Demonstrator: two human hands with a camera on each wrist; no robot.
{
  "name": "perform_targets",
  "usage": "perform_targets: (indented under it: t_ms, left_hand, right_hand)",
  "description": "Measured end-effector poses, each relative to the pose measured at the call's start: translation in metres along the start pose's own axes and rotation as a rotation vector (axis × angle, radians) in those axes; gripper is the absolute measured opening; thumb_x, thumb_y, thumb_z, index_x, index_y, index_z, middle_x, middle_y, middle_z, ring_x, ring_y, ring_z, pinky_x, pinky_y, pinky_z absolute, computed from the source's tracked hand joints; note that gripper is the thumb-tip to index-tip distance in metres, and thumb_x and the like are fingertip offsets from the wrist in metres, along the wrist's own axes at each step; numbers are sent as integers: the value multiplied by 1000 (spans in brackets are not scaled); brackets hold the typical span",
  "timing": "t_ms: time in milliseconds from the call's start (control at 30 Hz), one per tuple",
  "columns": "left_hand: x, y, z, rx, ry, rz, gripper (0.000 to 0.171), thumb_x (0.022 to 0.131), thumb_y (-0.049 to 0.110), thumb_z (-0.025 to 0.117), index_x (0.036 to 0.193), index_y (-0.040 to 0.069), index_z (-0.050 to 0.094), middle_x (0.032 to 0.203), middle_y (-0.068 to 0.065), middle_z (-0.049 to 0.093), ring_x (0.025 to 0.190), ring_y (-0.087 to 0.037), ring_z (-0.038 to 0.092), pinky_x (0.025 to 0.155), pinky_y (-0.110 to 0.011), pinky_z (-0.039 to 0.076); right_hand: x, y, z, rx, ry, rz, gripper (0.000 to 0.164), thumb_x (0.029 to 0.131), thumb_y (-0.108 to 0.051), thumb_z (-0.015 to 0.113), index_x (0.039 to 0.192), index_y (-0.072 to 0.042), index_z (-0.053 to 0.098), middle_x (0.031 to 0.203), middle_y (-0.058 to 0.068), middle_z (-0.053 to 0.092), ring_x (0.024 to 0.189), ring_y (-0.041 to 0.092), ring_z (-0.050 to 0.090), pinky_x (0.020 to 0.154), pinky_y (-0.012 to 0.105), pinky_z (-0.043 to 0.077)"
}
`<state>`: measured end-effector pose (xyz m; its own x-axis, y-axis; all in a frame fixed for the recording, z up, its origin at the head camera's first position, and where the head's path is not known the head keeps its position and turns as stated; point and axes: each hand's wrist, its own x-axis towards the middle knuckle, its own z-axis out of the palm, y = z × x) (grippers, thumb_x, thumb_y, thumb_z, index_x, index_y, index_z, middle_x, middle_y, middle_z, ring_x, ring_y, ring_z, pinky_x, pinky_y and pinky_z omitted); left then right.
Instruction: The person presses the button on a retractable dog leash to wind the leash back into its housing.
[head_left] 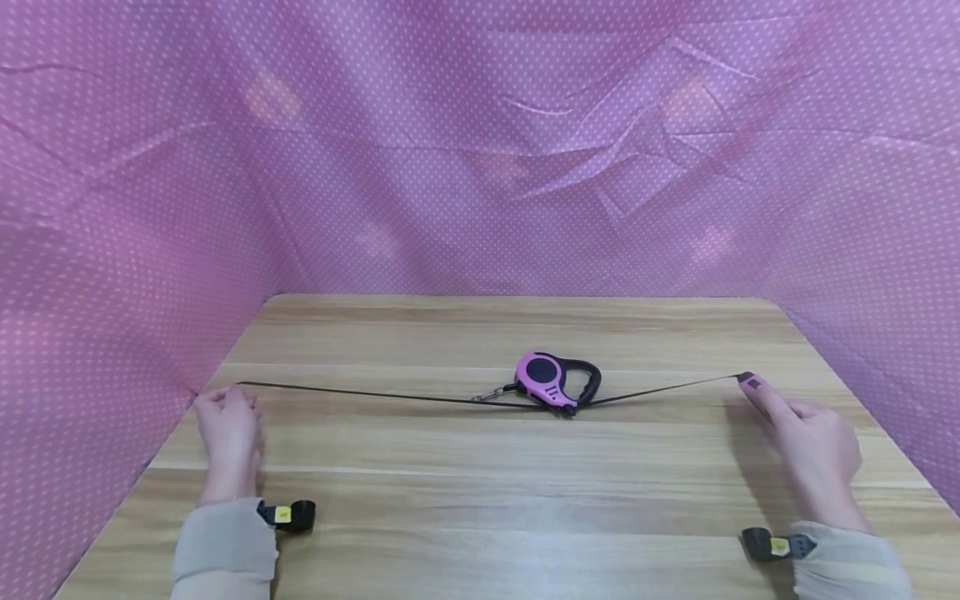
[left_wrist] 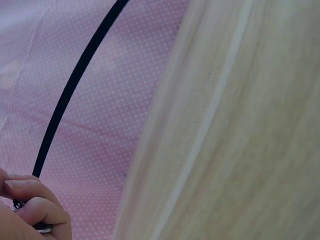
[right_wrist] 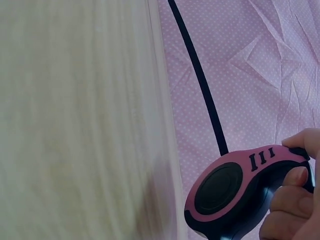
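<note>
My left hand [head_left: 228,429] pinches the end of a black leash strap [head_left: 360,393] at the table's left edge. Bits of metal show between its fingers in the left wrist view, probably a clip, mostly hidden. In the right wrist view my right hand [right_wrist: 295,200] grips the black handle of a pink-and-black retractable leash [right_wrist: 250,167]; only a little of that leash shows in the head view. The strap stretches between both hands. Mid-table lies a similar retractable leash [head_left: 542,379] with a metal clip [head_left: 487,394]; the strap passes along its near side.
The wood-grain table [head_left: 480,500] is enclosed at the back and sides by pink dotted cloth [head_left: 480,208]. Small black cameras [head_left: 302,516] sit on both wrists over light sleeves [head_left: 225,542].
</note>
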<state>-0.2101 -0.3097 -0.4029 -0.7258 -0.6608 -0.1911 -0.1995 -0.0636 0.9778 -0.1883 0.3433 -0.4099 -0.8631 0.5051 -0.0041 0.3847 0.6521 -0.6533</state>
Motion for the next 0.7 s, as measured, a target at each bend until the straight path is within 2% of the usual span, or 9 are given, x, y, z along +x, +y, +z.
perform_targets:
  t_ms: [67,233,300,500,700]
  left_hand:
    - [0,0,0,2,-2,0,7,106,21,33,105,28,34,106,2,45,92,-9,49,74,-17,46]
    - [-3,-2,2,-17,-32,10,4,106,23,36,105,26,34,96,4,48,65,-4,45,52,-17,39]
    - [-4,-4,5,5,-42,21,3,106,25,38,105,25,35,95,4,49,60,-3,43,48,-19,37]
    - [-7,-5,9,115,-80,28,10,106,34,36,110,25,38,109,0,49,87,-11,50,64,-20,45]
    - [-8,-5,10,157,-106,8,23,107,37,34,124,21,37,115,1,48,101,-14,50,87,-29,47]
  right_hand:
    - [0,1,0,5,-3,5,69,87,-74,50,121,-17,67,134,24,54,120,49,54,70,37,35]
    - [-1,0,2,9,-28,16,69,86,-76,50,120,-19,68,135,21,54,122,47,54,70,35,35]
    - [-2,-2,3,-2,-38,4,69,87,-75,49,121,-18,68,135,20,54,121,47,55,70,35,36]
    - [-4,-4,5,-37,-47,-34,66,91,-72,45,123,-18,67,133,22,55,118,49,56,66,35,37]
    - [-4,-4,6,-42,-60,-34,68,90,-74,45,124,-19,67,135,22,54,119,49,56,66,35,37]
